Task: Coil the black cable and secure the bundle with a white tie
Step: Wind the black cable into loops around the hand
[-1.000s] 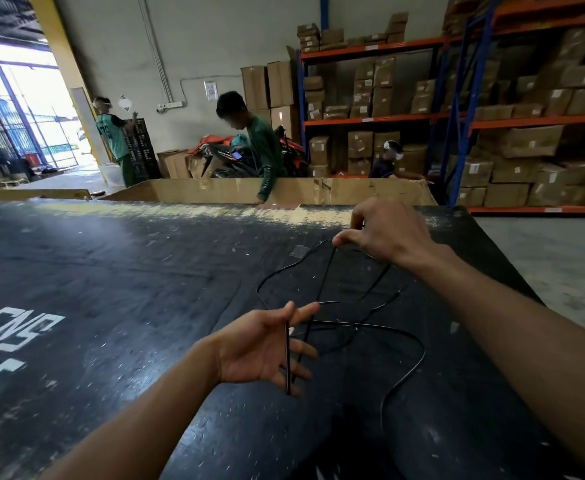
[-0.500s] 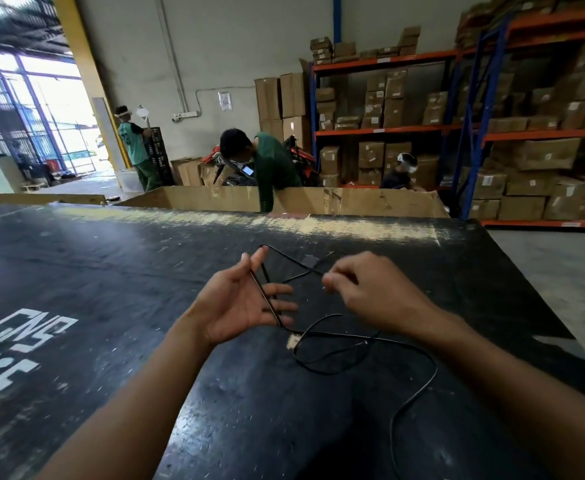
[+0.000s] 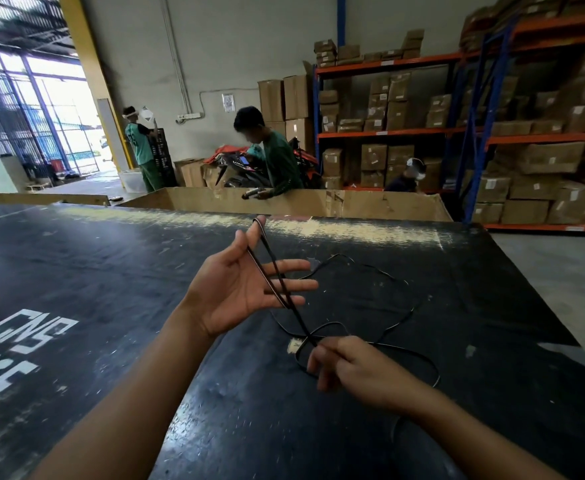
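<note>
A thin black cable (image 3: 393, 325) lies in loose loops on the black table (image 3: 111, 271), to the right of centre. My left hand (image 3: 239, 289) is raised palm-up with fingers spread, and a narrow loop of the cable hooks over its index fingertip and crosses the other fingers. Both strands of that loop run down to my right hand (image 3: 346, 367), which pinches them low near the table. A small pale scrap (image 3: 293, 345), perhaps the white tie, lies on the table beside my right hand.
White stencilled letters (image 3: 24, 336) mark the table at the left. A large open cardboard box (image 3: 353, 204) stands past the far edge, where a person in green (image 3: 277, 161) leans. Shelves of cartons (image 3: 491, 133) fill the right; another person (image 3: 142, 147) stands by the doorway.
My left hand has opened and lifted with the loop stretched over its index finger. My right hand has dropped from beside it toward me, pulling both strands taut.
</note>
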Demonstrator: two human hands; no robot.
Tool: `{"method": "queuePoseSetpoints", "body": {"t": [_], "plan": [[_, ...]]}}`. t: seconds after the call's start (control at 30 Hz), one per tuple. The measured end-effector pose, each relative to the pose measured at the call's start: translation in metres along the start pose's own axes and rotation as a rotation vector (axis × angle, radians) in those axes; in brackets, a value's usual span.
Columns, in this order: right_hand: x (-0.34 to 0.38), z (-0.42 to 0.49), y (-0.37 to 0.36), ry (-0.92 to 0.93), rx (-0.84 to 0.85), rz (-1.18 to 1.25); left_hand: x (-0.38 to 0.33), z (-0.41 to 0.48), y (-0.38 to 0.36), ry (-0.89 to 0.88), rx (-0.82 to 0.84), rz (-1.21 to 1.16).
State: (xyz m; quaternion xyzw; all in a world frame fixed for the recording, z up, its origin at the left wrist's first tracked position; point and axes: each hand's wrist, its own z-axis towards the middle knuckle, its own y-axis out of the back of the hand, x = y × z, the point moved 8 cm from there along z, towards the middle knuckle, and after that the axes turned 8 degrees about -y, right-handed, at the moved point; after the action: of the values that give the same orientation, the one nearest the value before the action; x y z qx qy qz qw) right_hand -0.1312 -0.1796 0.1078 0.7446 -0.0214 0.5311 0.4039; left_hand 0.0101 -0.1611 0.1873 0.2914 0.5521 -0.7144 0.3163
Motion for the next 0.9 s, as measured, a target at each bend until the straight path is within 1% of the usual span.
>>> {"method": "queuePoseSetpoints", "body": {"t": [0.07,0.2,0.27,0.33,0.4,0.5,0.6,0.67,0.8,0.9], "plan": [[-0.007,0.006,0.0,0.01,0.0,-0.018,0.0,-0.003,-0.013,0.022,0.055,-0.012],[-0.017,0.02,0.0,-0.013,0.017,-0.182,0.007,-0.011,-0.037,0.104,0.166,0.02],[-0.018,0.029,0.014,-0.036,-0.012,-0.308,0.017,-0.019,-0.047,0.182,0.231,0.026],[-0.01,0.038,0.036,-0.019,-0.064,-0.385,0.028,-0.027,-0.051,0.249,0.271,0.069],[0.002,0.045,0.059,-0.01,-0.115,-0.426,0.035,-0.033,-0.05,0.288,0.275,0.128],[0.023,0.053,0.084,0.013,-0.153,-0.461,0.04,-0.037,-0.045,0.3,0.238,0.153],[0.044,0.059,0.094,0.031,-0.168,-0.498,0.044,-0.04,-0.044,0.303,0.21,0.152],[0.056,0.061,0.098,0.053,-0.174,-0.537,0.047,-0.041,-0.046,0.315,0.223,0.147],[0.076,0.061,0.111,0.103,-0.205,-0.586,0.056,-0.044,-0.049,0.385,0.253,0.172],[0.088,0.059,0.126,0.117,-0.235,-0.575,0.064,-0.046,-0.044,0.429,0.23,0.197]]}}
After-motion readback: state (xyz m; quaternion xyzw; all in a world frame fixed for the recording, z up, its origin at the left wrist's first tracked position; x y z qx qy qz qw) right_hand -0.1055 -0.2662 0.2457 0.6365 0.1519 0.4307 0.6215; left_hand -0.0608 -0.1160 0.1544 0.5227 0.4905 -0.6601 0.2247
